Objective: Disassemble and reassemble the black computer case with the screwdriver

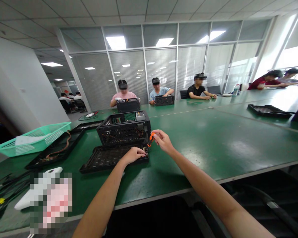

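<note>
My right hand is closed around the orange and black handle of a screwdriver. Its shaft slants down to the right end of a black computer case front panel, which lies on the table. At that same corner, the fingers of my left hand are pressed together close to the screwdriver's tip; whatever they pinch is too small to make out. Just behind the panel stands an open black computer case, with a green circuit board and loose wires showing inside.
On the green table, a mint-green basket sits left, beside a black side panel with a brown cable. Black cables and a white device lie nearer. Several people work across the table; another black panel is far right.
</note>
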